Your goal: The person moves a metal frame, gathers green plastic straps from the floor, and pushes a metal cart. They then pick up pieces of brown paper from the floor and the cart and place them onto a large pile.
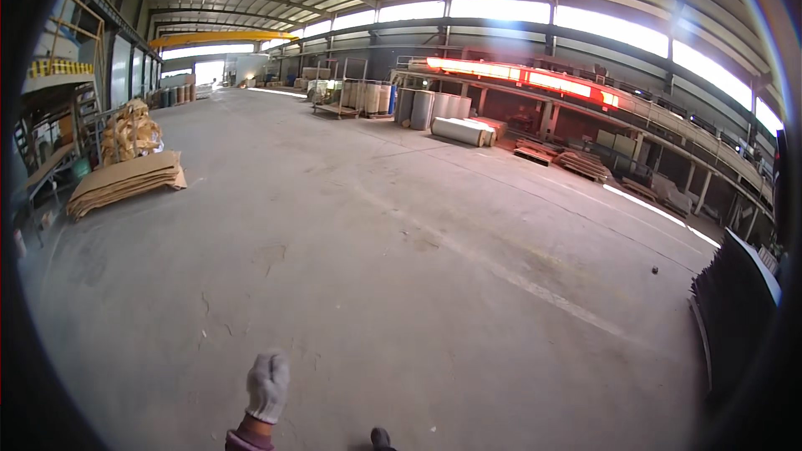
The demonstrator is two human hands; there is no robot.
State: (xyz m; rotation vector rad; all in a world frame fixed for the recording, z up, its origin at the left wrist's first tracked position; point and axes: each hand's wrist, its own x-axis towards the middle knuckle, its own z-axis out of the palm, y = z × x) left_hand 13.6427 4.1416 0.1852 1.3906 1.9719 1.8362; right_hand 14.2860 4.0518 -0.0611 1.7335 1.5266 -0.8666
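My left hand, in a pale grey knitted glove with a dark maroon sleeve behind it, hangs over the concrete floor at the bottom of the view. Its fingers are curled in, and nothing shows in them. The hand touches nothing. To the right of it, the dark tip of a shoe pokes in at the lower edge. My right hand is out of view.
Flattened cardboard sheets lie stacked at left beside yellowish bagged material. A stack of dark sheets stands near right. Farther back are large rolls, wooden pallets and a wheeled rack. A small dark object lies on the floor.
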